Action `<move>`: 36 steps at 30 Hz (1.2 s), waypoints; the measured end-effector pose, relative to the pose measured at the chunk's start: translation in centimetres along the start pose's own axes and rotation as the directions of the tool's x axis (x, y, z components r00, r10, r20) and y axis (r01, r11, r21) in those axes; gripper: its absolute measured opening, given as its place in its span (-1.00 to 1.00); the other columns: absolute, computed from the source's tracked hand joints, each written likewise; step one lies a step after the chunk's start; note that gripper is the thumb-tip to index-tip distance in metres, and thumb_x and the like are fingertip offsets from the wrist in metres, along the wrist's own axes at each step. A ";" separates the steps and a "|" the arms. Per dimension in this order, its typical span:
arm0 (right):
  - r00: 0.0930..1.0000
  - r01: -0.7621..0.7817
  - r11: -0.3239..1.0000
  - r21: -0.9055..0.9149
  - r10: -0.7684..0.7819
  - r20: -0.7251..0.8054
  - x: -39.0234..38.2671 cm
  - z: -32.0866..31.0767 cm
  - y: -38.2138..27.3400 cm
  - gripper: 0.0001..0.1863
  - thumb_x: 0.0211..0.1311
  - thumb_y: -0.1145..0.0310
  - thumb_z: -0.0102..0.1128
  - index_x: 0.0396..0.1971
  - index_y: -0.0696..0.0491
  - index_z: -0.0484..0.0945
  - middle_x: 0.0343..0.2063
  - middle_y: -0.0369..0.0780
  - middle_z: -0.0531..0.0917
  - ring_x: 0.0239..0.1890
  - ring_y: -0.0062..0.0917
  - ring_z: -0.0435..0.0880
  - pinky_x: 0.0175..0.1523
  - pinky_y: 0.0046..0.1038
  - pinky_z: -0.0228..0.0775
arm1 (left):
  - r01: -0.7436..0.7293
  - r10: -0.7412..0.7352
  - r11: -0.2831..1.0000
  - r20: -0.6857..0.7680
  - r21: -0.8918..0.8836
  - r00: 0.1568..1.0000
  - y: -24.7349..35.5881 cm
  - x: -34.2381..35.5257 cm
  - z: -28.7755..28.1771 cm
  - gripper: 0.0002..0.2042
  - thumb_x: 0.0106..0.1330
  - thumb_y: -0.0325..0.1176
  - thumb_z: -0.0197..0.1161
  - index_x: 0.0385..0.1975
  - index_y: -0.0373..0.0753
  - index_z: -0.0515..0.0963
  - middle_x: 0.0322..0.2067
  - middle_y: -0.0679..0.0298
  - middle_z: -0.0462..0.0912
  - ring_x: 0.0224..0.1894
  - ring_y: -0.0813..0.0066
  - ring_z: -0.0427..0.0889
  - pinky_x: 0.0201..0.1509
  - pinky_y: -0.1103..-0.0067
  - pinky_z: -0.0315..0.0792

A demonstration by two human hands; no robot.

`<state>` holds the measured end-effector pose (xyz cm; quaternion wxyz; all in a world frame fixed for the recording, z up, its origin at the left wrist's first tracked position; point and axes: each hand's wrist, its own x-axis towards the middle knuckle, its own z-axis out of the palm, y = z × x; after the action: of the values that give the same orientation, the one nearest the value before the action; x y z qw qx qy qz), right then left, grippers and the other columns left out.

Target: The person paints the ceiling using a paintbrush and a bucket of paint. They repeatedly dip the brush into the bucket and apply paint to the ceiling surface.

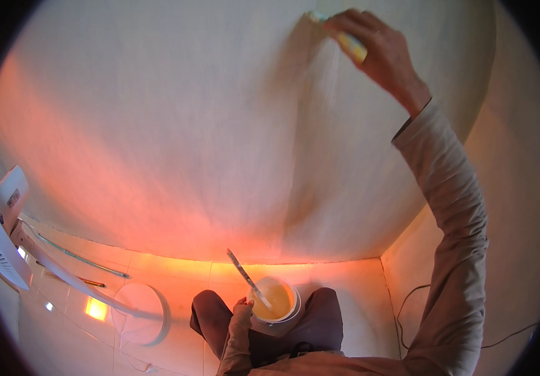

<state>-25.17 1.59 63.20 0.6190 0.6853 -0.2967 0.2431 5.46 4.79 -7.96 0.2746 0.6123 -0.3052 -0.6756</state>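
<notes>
High at the wall: right hand was clamped on a brush, its fingers wrapped over the yellow handle.
Brush: it sat inside the grip, pale head poking out to the upper left; whether it touched the wall, I could not tell.
Shadow: it fell on the wall left of and below the grip.
Room: the wall spread wide left of the grip and far below it.
Edges: the floor began well below the grip; the side wall closed in nearer, on the right.
Bucket: it stood far below the grip and a little left, between the knees, a stick leaning out.
Left hand: it was at the bucket's left rim; clamped or merely resting, I could not tell.
Fan: it stood far left and low of the grip.
</notes>
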 end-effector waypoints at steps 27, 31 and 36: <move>0.876 -0.455 0.881 0.129 0.417 0.241 12.6 -2.3 11.1 -0.76 0.23 0.32 0.35 -0.16 0.10 0.74 -0.28 -0.10 0.77 -0.24 -0.33 0.75 -0.11 -0.29 0.55 | 0.013 -0.013 1.000 0.022 -0.022 1.000 -1.8 2.1 -1.0 -0.59 0.40 -0.35 0.34 0.22 -0.22 0.50 -0.19 0.31 0.68 -0.28 0.48 0.58 -0.23 0.49 0.46; 0.914 -0.389 0.921 -0.015 0.388 0.118 14.9 -1.8 14.2 -0.75 0.21 0.27 0.39 -0.17 0.09 0.74 -0.25 -0.07 0.78 -0.23 -0.25 0.76 -0.13 -0.26 0.56 | 0.038 -0.038 0.999 0.012 0.012 0.999 -0.5 1.2 0.0 -0.59 0.39 -0.35 0.35 0.21 -0.22 0.51 -0.18 0.30 0.68 -0.29 0.48 0.58 -0.25 0.48 0.46; 0.996 -0.086 0.996 -0.005 0.086 0.002 10.1 -0.7 9.1 -0.77 0.26 0.32 0.35 -0.13 0.07 0.74 -0.22 -0.10 0.78 -0.21 -0.24 0.76 -0.09 -0.29 0.58 | 0.008 -0.008 1.000 -0.035 -0.008 0.999 -1.4 2.1 -0.5 -0.60 0.41 -0.38 0.31 0.23 -0.26 0.50 -0.06 0.20 0.70 -0.15 0.35 0.68 -0.07 0.41 0.58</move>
<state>-24.45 0.68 76.72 0.6095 0.6706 -0.3273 0.2679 5.78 4.14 -10.40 0.2795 0.6244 -0.2951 -0.6670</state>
